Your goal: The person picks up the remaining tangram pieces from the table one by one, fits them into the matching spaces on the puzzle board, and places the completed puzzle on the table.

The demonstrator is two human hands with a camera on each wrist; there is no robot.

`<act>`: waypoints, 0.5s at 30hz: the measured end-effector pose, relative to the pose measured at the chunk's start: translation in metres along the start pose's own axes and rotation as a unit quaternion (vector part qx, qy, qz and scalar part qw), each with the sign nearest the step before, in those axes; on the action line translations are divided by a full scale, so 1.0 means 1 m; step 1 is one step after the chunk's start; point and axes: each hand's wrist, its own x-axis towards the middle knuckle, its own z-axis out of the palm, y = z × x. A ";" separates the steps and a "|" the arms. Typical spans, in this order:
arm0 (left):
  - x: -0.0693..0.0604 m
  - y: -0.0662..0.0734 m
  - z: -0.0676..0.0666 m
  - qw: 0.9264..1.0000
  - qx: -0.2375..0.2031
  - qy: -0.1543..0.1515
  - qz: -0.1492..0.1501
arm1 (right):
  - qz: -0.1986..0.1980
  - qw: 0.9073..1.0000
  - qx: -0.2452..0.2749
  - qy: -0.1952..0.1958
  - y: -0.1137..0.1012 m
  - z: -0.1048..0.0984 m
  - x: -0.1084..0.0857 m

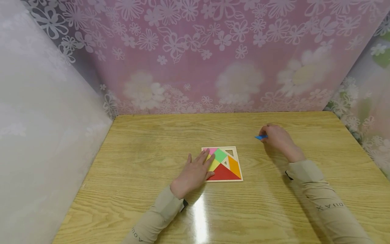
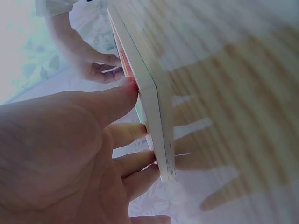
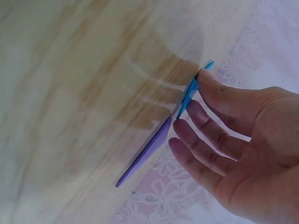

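A square tangram board (image 1: pixel 239 169) lies on the table with pink, green, yellow, red (image 1: pixel 223 173) and orange (image 1: pixel 234 166) pieces in it. Two triangular gaps show at its upper right and beside the orange piece. Across its left side rests my left hand (image 1: pixel 193 172), fingers spread over the pink and yellow pieces and the thumb at the near edge. Over to the right, my right hand (image 1: pixel 278 139) pinches a blue tangram piece (image 3: pixel 189 95) between thumb and fingers. A purple tangram piece (image 3: pixel 145 151) lies by those fingertips in the right wrist view; the head view does not show it.
The wooden table (image 1: pixel 146 145) runs back to a pink flowered curtain (image 1: pixel 195 67). A pale wall (image 1: pixel 45 118) borders the left side, and flowered cloth (image 1: pixel 365 108) hangs along the right.
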 end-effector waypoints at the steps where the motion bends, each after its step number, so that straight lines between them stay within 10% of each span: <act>1: 0.000 0.000 0.000 1.000 0.001 0.000 0.000 | -0.001 1.000 0.000 -0.002 0.000 0.000 0.000; 15: 0.001 0.001 0.001 1.000 -0.001 0.002 0.001 | -0.006 0.999 0.011 -0.036 -0.001 -0.005 -0.002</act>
